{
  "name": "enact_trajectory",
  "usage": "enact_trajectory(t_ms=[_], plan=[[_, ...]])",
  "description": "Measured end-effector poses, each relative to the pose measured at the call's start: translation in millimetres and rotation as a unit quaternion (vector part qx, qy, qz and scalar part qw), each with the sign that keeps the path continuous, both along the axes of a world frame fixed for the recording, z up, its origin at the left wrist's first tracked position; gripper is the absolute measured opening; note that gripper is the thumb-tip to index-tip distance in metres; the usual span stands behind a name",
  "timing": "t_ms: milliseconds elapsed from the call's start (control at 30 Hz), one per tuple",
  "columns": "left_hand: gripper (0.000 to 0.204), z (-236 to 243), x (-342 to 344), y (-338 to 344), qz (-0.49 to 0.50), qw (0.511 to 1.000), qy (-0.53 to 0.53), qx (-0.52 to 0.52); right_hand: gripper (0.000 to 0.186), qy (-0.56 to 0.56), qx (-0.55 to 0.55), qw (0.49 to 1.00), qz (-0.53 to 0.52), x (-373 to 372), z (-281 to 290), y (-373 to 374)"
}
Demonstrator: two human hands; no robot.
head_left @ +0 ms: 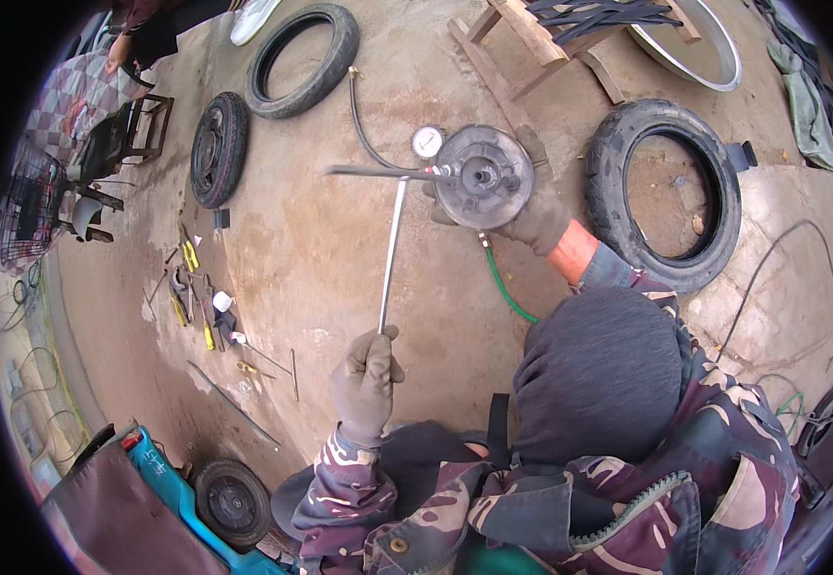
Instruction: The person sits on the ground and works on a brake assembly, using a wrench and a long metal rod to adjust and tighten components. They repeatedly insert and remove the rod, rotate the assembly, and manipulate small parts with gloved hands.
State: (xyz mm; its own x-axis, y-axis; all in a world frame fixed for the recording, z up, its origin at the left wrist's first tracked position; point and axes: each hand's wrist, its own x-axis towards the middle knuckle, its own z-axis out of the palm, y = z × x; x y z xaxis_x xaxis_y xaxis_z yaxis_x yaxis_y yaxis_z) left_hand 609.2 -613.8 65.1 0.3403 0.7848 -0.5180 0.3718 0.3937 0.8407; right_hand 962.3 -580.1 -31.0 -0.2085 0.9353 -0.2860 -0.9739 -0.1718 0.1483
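Note:
In a grey work glove, my left hand (365, 376) is closed round the lower end of a thin silver metal rod (393, 249). The rod's upper end meets a dark straight bar (369, 172) lying crosswise; whether the two are one tool I cannot tell. My gloved right hand (537, 222) grips a round grey metal hub (484, 178) from behind and from its right side, its central hole facing up. The bar's right end overlaps the hub's left edge. Most of the right fingers are hidden behind the hub. Beside it is a round white-faced pressure gauge (427, 142).
Tyres lie around: a large one (601, 196) at right, another (330, 79) at far left, plus a tyred wheel (208, 153). Hand tools (209, 331) are scattered left. A green hose (508, 287) runs below the hub. Another person's hand (119, 54) shows at upper left.

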Motion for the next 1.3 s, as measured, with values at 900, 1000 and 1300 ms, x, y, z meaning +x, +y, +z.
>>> enact_trajectory(t_ms=[900,1000,1300], plan=[[0.071,-31.5,68.5,27.8,0.055,0.96,-0.252,-0.106,0.127,-0.83,0.336,0.444,0.04,-70.3,51.7,-13.0],[0.071,-23.8,64.6,25.1,0.013,0.972,-0.222,0.074,0.114,-0.827,0.245,0.505,0.029,-71.3,54.5,-15.0],[0.07,-18.6,65.4,27.4,-0.014,0.978,-0.079,0.192,0.074,-0.825,0.069,0.517,0.218,-94.3,79.0,-8.5]])
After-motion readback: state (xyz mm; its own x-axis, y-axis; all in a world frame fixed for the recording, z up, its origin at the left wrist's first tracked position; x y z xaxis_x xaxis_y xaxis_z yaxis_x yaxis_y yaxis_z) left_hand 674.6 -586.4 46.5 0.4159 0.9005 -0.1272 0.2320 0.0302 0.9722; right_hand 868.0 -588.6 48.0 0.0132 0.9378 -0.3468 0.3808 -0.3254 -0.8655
